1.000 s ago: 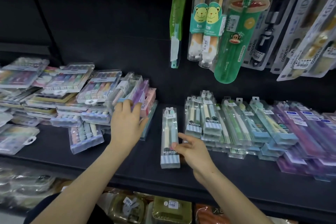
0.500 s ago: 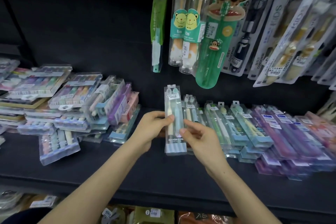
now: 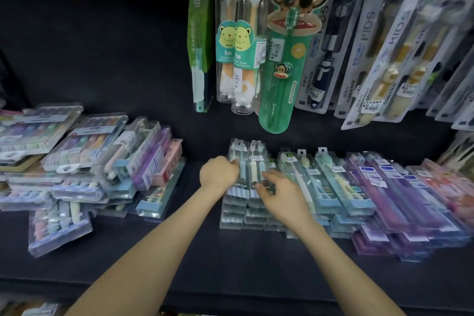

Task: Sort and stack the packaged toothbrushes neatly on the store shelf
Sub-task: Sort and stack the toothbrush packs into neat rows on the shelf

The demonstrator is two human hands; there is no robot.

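Observation:
A clear twin toothbrush pack (image 3: 257, 165) with a cream and a teal brush lies on top of a two-column stack of like packs (image 3: 232, 215) at the shelf's middle. My left hand (image 3: 218, 173) curls its fingers round the left edge of the stack's top layer. Over the pack's lower, striped end, my right hand (image 3: 282, 196) pinches with bent fingers. Both forearms reach in from the bottom of the view.
Right of the stack lie rows of blue-ended packs (image 3: 341, 187) and purple packs (image 3: 400, 200). A loose, tilted heap of multi-brush boxes (image 3: 84, 143) fills the left. Kids' toothbrushes (image 3: 238, 41) hang above. The dark shelf board (image 3: 195, 259) runs along the front.
Both hands have carried the twin pack, held upright half a second ago, back and down onto the stack. A second ago it lay alone on the shelf and my left hand was at the left heap.

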